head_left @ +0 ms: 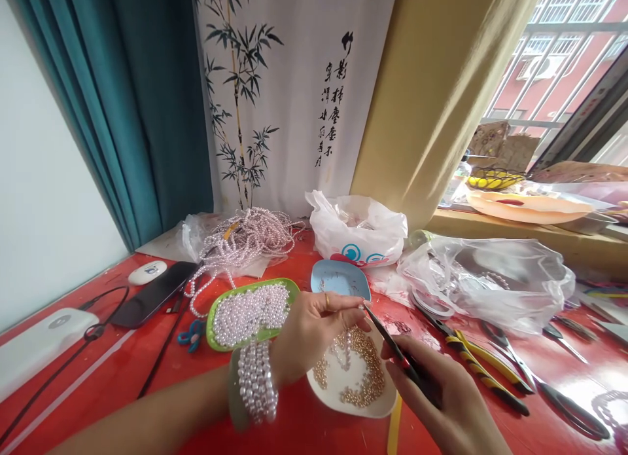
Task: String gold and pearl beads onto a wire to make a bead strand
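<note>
My left hand (318,327) pinches the end of a short strand of pearl beads (348,350) between thumb and forefinger. The strand hangs in a loop above a white dish (338,399) of small gold beads (370,376). Several rows of pearl bracelets (258,380) circle my left wrist beside a pale green bangle (238,389). My right hand (441,383) is closed around a slim dark pointed tool (390,340); whether it is tweezers or pliers I cannot tell. Its tip meets the left fingertips. Left of the hand lies a green tray (212,324) of pearl beads (250,311).
Behind are a heap of pearl strands (250,239), a blue dish (338,278) and a white plastic bag (358,229). At right lie a clear bag (490,278), yellow-black pliers (485,370) and scissors (564,402). A phone (154,294) and white power bank (46,350) sit left.
</note>
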`<action>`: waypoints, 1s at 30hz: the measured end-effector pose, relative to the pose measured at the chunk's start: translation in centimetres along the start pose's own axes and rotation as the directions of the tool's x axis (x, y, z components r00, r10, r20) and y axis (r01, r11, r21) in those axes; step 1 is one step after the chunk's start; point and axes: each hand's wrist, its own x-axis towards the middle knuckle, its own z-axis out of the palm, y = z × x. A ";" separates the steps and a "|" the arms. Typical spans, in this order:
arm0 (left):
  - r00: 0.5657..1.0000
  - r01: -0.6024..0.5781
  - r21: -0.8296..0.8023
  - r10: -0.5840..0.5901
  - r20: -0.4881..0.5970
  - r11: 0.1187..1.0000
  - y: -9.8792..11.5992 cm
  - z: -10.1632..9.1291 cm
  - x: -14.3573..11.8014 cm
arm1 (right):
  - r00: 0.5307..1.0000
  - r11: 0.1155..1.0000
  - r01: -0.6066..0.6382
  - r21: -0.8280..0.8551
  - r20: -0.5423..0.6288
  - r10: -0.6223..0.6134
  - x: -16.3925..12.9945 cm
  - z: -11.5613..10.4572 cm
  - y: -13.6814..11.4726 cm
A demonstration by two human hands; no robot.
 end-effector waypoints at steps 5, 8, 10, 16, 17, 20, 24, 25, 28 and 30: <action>1.000 0.014 -0.025 -0.014 -0.001 1.000 -0.1 0.0 -0.2 | 0.994 0.991 0.108 -0.081 -0.004 -0.109 0.1 -0.1 0.5; 0.997 -0.071 0.075 0.073 -0.023 0.995 0.0 -0.1 -0.3 | 0.990 0.984 0.142 -0.109 0.031 -0.140 0.2 -0.2 0.7; 0.981 -0.187 0.199 0.194 -0.019 0.962 0.1 -0.2 -0.4 | 0.990 0.984 0.138 -0.113 0.054 -0.133 0.2 -0.3 0.7; 0.889 -0.424 0.500 0.452 0.071 0.755 -0.2 -0.7 -0.5 | 0.997 0.997 0.036 -0.070 0.077 -0.031 -0.2 -0.2 0.3; 0.881 -0.440 0.519 0.465 0.090 0.733 -0.2 -0.7 -0.5 | 0.998 0.998 0.027 -0.063 0.064 -0.023 -0.3 -0.1 0.2; 0.868 -0.468 0.551 0.477 0.140 0.691 -0.3 -0.9 -0.5 | 0.999 0.997 0.049 -0.061 0.016 -0.048 -0.4 0.0 0.1; 0.892 -0.441 0.528 0.421 0.167 0.726 0.1 -1.1 -0.3 | 0.979 0.956 0.191 -0.221 -0.027 -0.202 -0.5 -0.1 0.7; 0.900 -0.429 0.507 0.403 0.167 0.748 0.3 -1.1 -0.3 | 0.968 0.932 0.232 -0.279 -0.029 -0.250 -0.5 -0.3 1.0; 0.929 -0.369 0.419 0.343 0.139 0.830 0.8 -1.0 -0.3 | 0.935 0.848 0.306 -0.433 -0.028 -0.353 -0.5 -0.6 1.6; 0.961 -0.276 0.326 0.265 0.080 0.904 0.8 -0.8 -0.3 | 0.922 0.810 0.326 -0.488 -0.026 -0.387 -0.4 -0.8 1.7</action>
